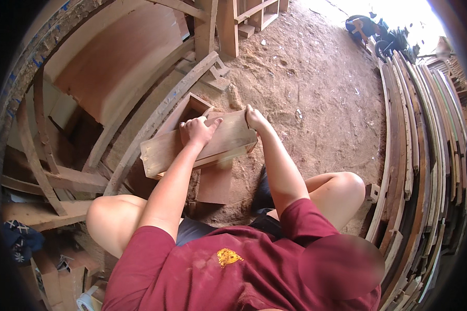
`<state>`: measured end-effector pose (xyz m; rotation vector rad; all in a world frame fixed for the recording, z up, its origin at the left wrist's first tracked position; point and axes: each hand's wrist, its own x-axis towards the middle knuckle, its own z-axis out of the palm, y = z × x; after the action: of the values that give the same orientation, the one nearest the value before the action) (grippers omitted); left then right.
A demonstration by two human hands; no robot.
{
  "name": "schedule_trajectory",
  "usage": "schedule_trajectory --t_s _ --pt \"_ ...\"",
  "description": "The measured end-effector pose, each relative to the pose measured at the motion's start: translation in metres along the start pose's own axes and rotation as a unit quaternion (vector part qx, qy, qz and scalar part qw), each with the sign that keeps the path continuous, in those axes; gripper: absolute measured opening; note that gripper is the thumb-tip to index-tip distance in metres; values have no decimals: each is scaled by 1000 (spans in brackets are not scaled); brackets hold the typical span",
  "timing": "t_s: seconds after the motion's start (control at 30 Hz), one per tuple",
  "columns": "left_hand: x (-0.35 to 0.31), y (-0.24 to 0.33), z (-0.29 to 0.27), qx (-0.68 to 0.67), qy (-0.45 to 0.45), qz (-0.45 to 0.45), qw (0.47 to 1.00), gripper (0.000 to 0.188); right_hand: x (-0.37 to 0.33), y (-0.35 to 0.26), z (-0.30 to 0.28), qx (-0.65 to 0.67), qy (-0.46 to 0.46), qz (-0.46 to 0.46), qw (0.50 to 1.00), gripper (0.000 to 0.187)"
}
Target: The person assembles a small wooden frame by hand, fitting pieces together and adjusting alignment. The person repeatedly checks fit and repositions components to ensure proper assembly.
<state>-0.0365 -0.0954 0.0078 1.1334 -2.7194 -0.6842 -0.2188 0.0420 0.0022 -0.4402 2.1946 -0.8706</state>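
A pale wooden drawer-like box [228, 136] lies slanted in front of me, one broad face turned up. My left hand [200, 130] presses on that face with fingers curled; a reddish-brown edge shows beside them, but what it belongs to is mostly hidden. At the far right corner, my right hand [255, 118] grips the box with bent fingers. Just behind it, an open-topped wooden box [189, 108] is partly covered. A flat brown board [215, 185] sticks out below the box toward me, between my legs.
Wooden frames [163, 106] and a large brown panel [120, 62] stand at the left. Long planks [399, 140] are stacked along the right. Sandy ground [316, 98] stretches ahead. A wooden cabinet frame [228, 26] stands at the back; offcuts [70, 274] lie lower left.
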Motion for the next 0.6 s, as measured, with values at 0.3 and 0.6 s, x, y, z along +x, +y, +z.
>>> schedule_trajectory --t_s 0.3,0.6 --pt "2 -6 11 -5 50 22 999 84 -39 29 1 52 -56 -37 996 83" --pt "2 -5 16 33 41 54 997 75 -43 24 -5 72 -18 -15 997 83"
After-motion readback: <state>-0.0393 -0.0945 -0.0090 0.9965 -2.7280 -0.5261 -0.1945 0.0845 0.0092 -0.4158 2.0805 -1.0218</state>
